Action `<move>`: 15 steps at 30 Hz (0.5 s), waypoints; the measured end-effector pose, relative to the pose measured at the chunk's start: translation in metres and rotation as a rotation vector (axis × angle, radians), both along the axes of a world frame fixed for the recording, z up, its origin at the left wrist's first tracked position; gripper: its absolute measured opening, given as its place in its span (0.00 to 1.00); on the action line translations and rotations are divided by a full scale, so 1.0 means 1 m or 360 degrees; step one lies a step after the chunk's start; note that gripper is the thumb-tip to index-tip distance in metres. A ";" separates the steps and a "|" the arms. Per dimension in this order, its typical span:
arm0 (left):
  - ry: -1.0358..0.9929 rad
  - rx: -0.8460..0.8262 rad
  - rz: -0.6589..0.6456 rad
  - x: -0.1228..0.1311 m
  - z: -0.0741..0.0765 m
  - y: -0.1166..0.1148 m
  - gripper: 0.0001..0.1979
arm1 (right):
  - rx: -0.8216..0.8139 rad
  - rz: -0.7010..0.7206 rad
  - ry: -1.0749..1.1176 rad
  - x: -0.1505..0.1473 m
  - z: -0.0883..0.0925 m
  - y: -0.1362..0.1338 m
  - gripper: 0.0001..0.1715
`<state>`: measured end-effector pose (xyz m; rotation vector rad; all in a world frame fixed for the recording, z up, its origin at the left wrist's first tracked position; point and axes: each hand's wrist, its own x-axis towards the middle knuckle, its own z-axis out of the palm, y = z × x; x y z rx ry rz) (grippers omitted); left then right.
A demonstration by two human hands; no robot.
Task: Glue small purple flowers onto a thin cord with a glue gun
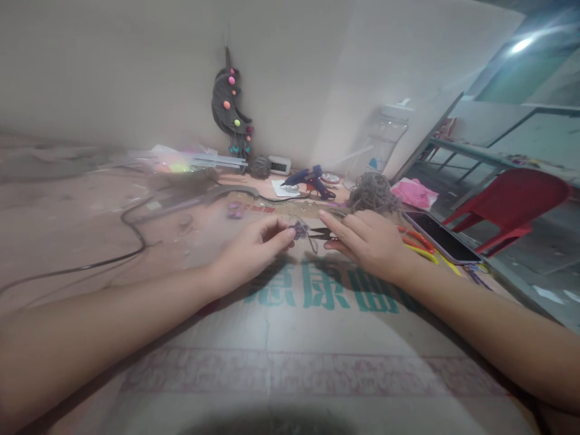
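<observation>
Between the thumb and fingers of my left hand [269,240] is a small purple-grey yarn piece [300,229], with a loose grey strand [313,243] curling off it. My right hand [367,238] is closed around thread snips [321,234], whose dark pointed blades are apart and reach toward the yarn piece from the right. Whether the blades touch the strand I cannot tell. Both hands are just above the printed sheet [290,332] on the table. Small purple pieces [234,210] lie beyond my left hand, slightly blurred.
A blue glue gun [310,179] stands at the back beside a tangle of grey yarn [372,192]. Orange-handled scissors [415,238] and a phone [441,237] lie at right. A black cable [136,226] crosses the left side. A moon-shaped yarn ornament [226,103] hangs on the wall.
</observation>
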<state>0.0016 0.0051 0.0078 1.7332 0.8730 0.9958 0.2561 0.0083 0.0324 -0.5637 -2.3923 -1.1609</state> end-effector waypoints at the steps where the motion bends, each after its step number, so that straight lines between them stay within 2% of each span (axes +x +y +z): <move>1: 0.0009 0.0002 0.0002 0.000 0.000 0.000 0.12 | -0.0033 0.0019 0.0015 0.000 0.000 -0.001 0.28; 4: 0.0029 0.0020 -0.0006 0.001 -0.001 0.001 0.13 | -0.0090 0.0056 0.0025 0.000 -0.002 -0.002 0.28; 15: 0.0260 0.0197 0.0007 0.001 0.000 -0.006 0.12 | -0.0029 0.0022 0.0026 -0.010 -0.003 -0.005 0.25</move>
